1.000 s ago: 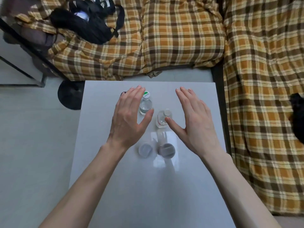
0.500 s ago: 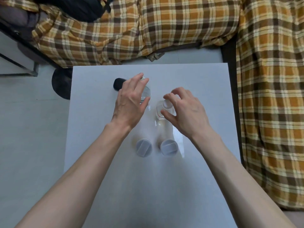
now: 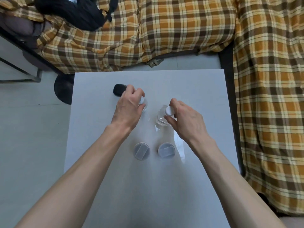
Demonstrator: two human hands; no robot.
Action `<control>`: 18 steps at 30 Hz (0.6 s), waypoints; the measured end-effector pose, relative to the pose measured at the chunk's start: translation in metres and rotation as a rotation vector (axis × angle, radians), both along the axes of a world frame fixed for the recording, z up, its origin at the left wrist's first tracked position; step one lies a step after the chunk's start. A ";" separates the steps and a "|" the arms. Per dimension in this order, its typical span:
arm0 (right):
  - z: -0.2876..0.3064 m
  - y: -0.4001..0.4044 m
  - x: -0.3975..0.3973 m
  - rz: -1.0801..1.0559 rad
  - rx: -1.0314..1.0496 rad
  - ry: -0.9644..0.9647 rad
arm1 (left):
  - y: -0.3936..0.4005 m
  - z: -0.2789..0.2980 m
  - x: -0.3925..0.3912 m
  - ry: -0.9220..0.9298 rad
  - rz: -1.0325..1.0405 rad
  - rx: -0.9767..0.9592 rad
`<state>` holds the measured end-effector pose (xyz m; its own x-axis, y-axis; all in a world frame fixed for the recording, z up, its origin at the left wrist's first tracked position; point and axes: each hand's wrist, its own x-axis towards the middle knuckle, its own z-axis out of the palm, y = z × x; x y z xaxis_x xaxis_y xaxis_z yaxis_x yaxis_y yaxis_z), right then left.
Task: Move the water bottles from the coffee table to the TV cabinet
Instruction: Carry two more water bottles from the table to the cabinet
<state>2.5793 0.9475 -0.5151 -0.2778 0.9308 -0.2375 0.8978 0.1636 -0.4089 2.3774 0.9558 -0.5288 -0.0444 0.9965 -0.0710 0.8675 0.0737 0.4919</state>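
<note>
Our left hand (image 3: 130, 106) clamps the neck of the left bottle (image 3: 142, 104); our right hand (image 3: 185, 119) pinches the right bottle (image 3: 162, 115) at its cap. Both stand mid-table (image 3: 98, 129), two more bottles (image 3: 141, 151) nearer us.

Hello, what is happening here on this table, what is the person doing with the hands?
A person stands over a white coffee table. The left hand closes around the top of one clear plastic water bottle with a white cap; the right hand pinches the neck of a second clear bottle. Both bottles seem to be on the table. Two grey round-lidded bottles wait nearer, untouched.
</note>
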 end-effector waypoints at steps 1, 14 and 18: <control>0.006 -0.003 0.003 -0.023 0.011 0.017 | -0.005 0.006 0.001 -0.001 -0.002 -0.002; 0.169 -0.105 0.038 -0.363 0.292 0.102 | -0.082 0.185 0.028 -0.153 -0.183 0.096; 0.220 -0.150 0.049 -0.467 0.352 0.083 | -0.108 0.229 0.038 -0.212 -0.264 0.162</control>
